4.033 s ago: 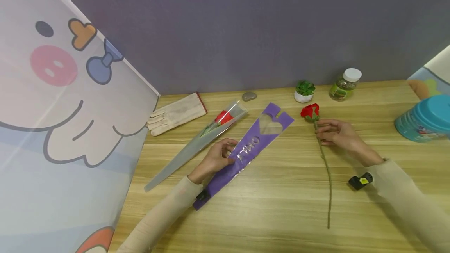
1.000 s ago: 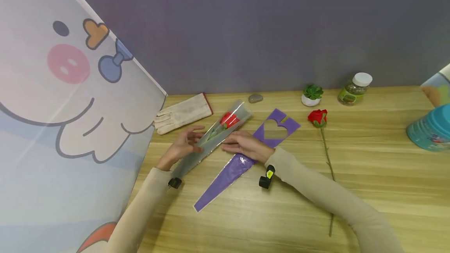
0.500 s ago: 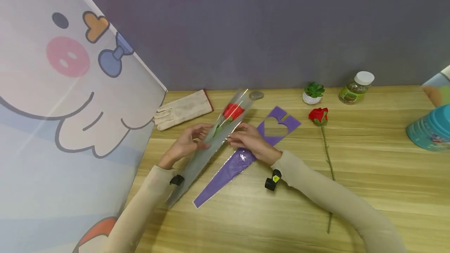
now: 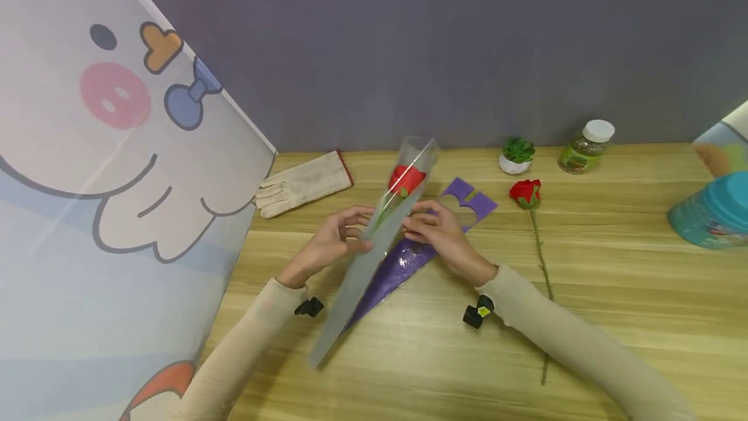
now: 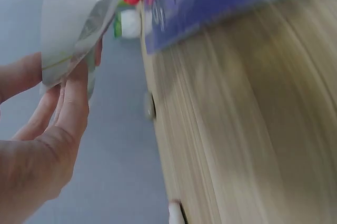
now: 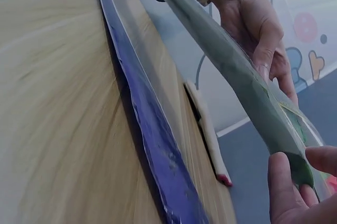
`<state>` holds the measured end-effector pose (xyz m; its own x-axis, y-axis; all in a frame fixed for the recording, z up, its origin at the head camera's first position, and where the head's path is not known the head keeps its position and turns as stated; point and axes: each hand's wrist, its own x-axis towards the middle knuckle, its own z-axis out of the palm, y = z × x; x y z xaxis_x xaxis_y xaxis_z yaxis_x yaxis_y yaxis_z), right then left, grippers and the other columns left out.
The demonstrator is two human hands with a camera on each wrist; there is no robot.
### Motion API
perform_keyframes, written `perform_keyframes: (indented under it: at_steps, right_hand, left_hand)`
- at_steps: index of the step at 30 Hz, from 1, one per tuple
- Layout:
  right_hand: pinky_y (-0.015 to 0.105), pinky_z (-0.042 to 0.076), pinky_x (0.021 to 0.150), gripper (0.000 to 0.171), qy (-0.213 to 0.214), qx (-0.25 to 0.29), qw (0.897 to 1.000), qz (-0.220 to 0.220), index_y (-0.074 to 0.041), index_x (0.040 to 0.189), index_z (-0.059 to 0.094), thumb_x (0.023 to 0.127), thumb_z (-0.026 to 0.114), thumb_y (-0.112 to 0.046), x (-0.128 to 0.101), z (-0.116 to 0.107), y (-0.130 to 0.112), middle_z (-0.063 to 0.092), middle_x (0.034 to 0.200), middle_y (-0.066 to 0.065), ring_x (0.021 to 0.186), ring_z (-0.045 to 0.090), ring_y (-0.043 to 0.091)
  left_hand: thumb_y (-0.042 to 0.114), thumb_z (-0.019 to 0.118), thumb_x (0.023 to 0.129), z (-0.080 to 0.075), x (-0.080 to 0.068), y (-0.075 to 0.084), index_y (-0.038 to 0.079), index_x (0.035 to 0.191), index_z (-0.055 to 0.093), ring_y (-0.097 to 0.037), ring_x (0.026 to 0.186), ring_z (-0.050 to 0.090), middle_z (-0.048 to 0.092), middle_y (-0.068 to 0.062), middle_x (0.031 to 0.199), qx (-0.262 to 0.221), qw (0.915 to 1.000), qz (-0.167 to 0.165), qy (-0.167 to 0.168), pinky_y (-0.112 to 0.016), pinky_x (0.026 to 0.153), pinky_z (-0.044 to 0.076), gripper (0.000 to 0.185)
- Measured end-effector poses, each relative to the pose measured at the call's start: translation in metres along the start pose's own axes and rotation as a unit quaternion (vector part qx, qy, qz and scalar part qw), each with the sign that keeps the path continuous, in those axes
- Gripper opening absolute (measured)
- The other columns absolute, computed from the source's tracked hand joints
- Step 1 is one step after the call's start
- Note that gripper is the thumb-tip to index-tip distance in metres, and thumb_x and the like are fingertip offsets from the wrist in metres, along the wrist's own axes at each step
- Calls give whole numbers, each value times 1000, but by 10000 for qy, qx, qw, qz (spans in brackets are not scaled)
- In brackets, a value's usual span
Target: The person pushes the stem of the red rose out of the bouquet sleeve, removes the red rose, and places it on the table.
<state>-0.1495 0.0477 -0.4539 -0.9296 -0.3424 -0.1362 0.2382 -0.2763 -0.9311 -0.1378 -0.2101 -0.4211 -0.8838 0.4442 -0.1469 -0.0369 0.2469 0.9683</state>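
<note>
Wrapped rose (image 4: 404, 180) in its clear sleeve (image 4: 374, 245) is lifted off the desk (image 4: 584, 291) — left hand (image 4: 330, 245) pinches it at 9 o'clock, right hand (image 4: 441, 232) at 3. Purple sleeve (image 4: 397, 271) lies right underneath. Next move probably needs a steady two-hand hold.

Soft even light; both wrist views motion-blurred.

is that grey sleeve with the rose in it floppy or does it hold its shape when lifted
The grey sleeve probably holds its shape fairly well: gripped only near the middle by the left hand and right hand, it stays straight, its narrow end raised off the table. It looks light and thin. Its glossy film may be slippery.
</note>
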Motion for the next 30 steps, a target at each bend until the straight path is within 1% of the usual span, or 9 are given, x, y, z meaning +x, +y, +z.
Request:
perform_keyframes:
  at_steps: [4, 6, 9, 13, 16, 22, 26, 30]
  right_hand:
    - [33, 62, 92, 39, -23, -10, 10000, -54, 5, 134, 49, 100, 67, -2, -9, -13, -2, 75, 98, -4, 93, 77, 12]
    - [32, 62, 91, 41, 2, -17, 10000, -80, 6, 136, 51, 100, 67, -3, -13, -20, -4, 75, 98, -4, 92, 77, 11]
    - [29, 62, 89, 40, 35, 38, 9999, -137, 9, 136, 51, 101, 66, -3, -20, -28, -7, 76, 99, -5, 92, 76, 10]
    - [26, 62, 89, 37, 89, 184, 9997, -111, 10, 137, 47, 104, 60, -2, -30, -39, -12, 76, 103, -5, 95, 76, 8]
    - [25, 61, 89, 42, 187, 138, 9997, -35, 12, 141, 43, 105, 57, -3, -36, -45, -16, 76, 106, -6, 98, 75, 7]
    - [23, 61, 89, 50, 383, -87, 9992, 29, 15, 145, 42, 104, 61, -6, -44, -52, -22, 76, 108, -11, 100, 74, 4]
    - [23, 61, 90, 52, 515, -199, 9984, 74, 13, 146, 43, 103, 64, -8, -47, -55, -23, 77, 106, -14, 101, 74, 3]
    - [23, 61, 89, 50, 660, -258, 9975, 86, 13, 145, 44, 103, 64, -7, -49, -56, -25, 77, 103, -15, 98, 74, 2]
  left_hand:
    - [-8, 71, 92, 13, 5, 3, 5, 148, 51, -15, 97, 73, 63, -24, 137, -279, 9992, 34, -270, -31, 80, 61, 61]
    - [-8, 70, 92, 20, 8, 5, 4, 149, 50, -15, 99, 73, 62, -24, 139, -364, 9986, 44, -381, -32, 82, 62, 61]
    - [-7, 71, 92, 29, 12, 8, 5, 148, 51, -15, 100, 73, 63, -25, 138, -397, 9981, 96, -454, -32, 82, 62, 61]
    - [-7, 71, 92, 44, 18, 10, 5, 148, 52, -15, 99, 73, 64, -25, 138, -423, 9974, 222, -532, -30, 81, 61, 60]
    - [-7, 71, 92, 54, 23, 10, 5, 147, 53, -14, 97, 73, 63, -24, 139, -471, 9970, 275, -547, -29, 81, 60, 59]
    - [-10, 72, 88, 72, 32, 9, 6, 144, 56, -13, 86, 72, 66, -22, 135, -475, 9976, 311, -401, -27, 75, 58, 60]
    - [-11, 72, 87, 80, 34, 9, 5, 143, 56, -12, 82, 71, 66, -22, 134, -480, 9975, 356, -388, -27, 72, 58, 60]
    - [-12, 72, 86, 87, 36, 10, 3, 142, 56, -12, 80, 70, 65, -24, 132, -631, 9968, 379, -308, -26, 71, 58, 61]
